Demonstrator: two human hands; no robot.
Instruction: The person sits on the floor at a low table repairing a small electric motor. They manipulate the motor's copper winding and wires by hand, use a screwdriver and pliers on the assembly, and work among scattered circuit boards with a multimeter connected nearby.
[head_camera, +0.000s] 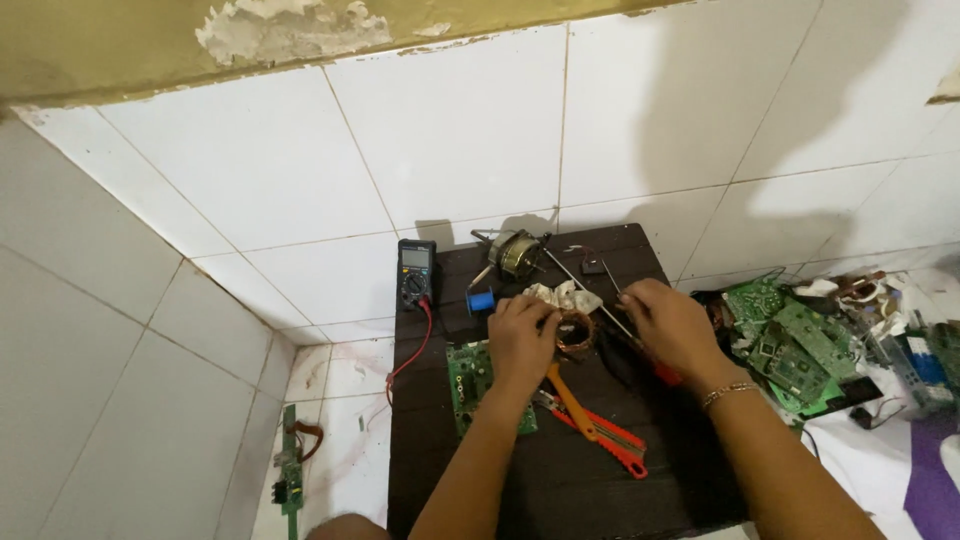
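On a small dark wooden table (560, 480), my left hand (522, 335) grips a round copper-wound coil (577, 330) at its left side. My right hand (668, 325) holds a thin metal tool, a screwdriver (590, 298) with a red handle end, whose shaft slants up and left past the coil. Crumpled white paper (560, 295) lies just behind the coil. An orange utility knife (610, 440) and orange-handled pliers (570, 395) lie below my hands.
A black multimeter (416, 272) with a red lead stands at the table's back left, near a small motor (518, 252) and a blue spool (482, 300). A green circuit board (470, 380) lies left. More green boards (790, 350) pile on the floor, right. White tiled walls surround.
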